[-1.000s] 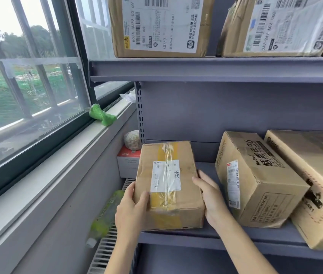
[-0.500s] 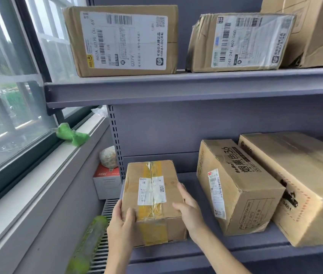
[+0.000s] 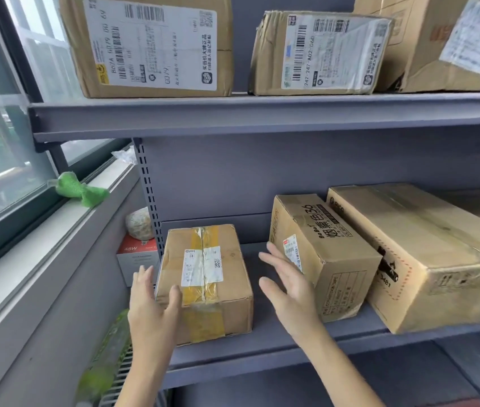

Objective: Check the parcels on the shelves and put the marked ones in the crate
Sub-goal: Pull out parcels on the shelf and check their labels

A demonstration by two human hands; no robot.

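On the lower shelf (image 3: 276, 345), from my remote feed:
small parcel: taped brown box (image 3: 206, 277) sits flat at the shelf's left end, white label facing up, yellow tape along its top and down the front face.
left hand: left hand (image 3: 152, 312) is at the parcel's near-left corner, fingers straight and spread; thumb lies across the top edge. I read it as touching, not gripping. Fingertips reach up along the left side.
right hand: right hand (image 3: 287, 295) is open, fingers extended and slightly blurred, palm turned toward the parcel. It hangs in the gap between the small parcel and the next box, clear of both as far as I can tell.
neighbour box: printed carton (image 3: 321, 254) stands just right of that gap, angled, small label on its left face.
big box: larger carton (image 3: 426, 254) sits against the printed carton's right side, overhanging the shelf front.
upper shelf: upper shelf (image 3: 262, 116) carries three parcels; left one (image 3: 147, 45) and middle one (image 3: 321, 54) show large white shipping labels toward me, third (image 3: 453, 42) is cut off at right.
left of rack: window sill (image 3: 65, 218) with a green item (image 3: 78, 189) on it; a white-and-red box (image 3: 136, 259) with a pale round lump on top sits behind the rack upright.
crate: not visible to me.
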